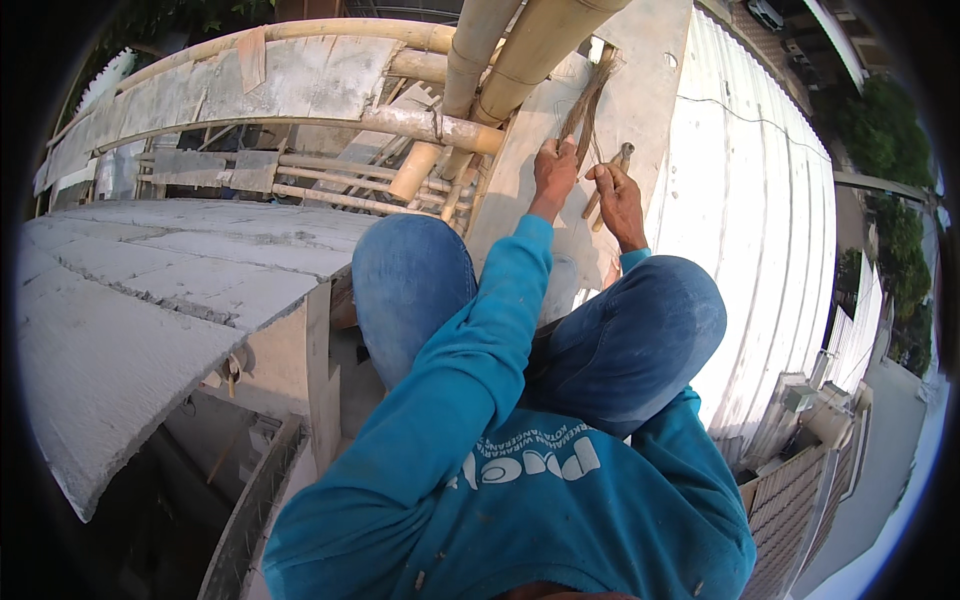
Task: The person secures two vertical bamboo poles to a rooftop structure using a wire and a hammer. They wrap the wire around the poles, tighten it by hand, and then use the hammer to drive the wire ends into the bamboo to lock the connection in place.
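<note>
My left hand (555, 170) is closed on the lower end of a long bundle of thin brown tie wire (592, 100), which lies along a pale board (640, 75). Close beside it, my right hand (619, 198) has its thumb and fingertips pinched together; a thin strand loops from the bundle toward them. Behind that hand passes a tool with a dark metal head (627, 150) and a slim brown handle (593, 208). Its kind is unclear, and whether the palm grips it is hidden. Both hands are just beyond my bent knees in blue jeans (640, 340).
Thick bamboo poles (545, 50) rise at the board's far end. Bamboo framing with weathered boards (290, 75) spans the far left. A rough grey slab (170, 290) has a broken edge above a dark drop. White corrugated roofing (750, 230) slopes away on the right.
</note>
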A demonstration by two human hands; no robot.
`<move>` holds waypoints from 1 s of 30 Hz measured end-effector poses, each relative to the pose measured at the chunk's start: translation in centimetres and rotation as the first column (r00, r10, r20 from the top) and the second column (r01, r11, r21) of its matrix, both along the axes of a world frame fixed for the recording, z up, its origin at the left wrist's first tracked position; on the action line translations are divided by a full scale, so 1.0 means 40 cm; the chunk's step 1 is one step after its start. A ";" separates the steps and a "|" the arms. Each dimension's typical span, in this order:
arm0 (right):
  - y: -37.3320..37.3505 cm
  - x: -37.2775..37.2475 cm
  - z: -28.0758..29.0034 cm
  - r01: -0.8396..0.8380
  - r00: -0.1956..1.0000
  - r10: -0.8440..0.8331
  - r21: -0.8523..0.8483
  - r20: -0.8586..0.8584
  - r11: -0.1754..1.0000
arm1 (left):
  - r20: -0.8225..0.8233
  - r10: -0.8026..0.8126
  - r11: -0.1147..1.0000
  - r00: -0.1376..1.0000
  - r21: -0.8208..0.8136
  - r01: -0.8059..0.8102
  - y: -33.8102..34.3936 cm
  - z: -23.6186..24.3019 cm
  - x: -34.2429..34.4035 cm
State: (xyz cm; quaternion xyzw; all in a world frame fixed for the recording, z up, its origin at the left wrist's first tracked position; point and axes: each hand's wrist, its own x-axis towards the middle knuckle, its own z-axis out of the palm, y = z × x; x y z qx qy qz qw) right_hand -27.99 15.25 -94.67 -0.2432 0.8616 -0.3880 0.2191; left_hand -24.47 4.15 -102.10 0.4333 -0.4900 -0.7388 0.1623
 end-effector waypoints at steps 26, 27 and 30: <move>0.273 0.091 0.323 -0.491 0.854 0.489 -0.040 0.177 0.871 | 0.383 0.293 0.956 0.876 -0.105 -0.274 0.033 -0.009 -0.069; 0.282 0.102 0.323 -0.491 0.859 0.493 -0.055 0.134 0.870 | 0.392 0.288 0.957 0.874 -0.085 -0.277 0.039 -0.002 -0.071; 0.305 0.124 0.324 -0.505 0.856 0.506 -0.036 0.107 0.862 | 0.435 0.278 0.958 0.857 -0.062 -0.279 0.044 0.034 -0.073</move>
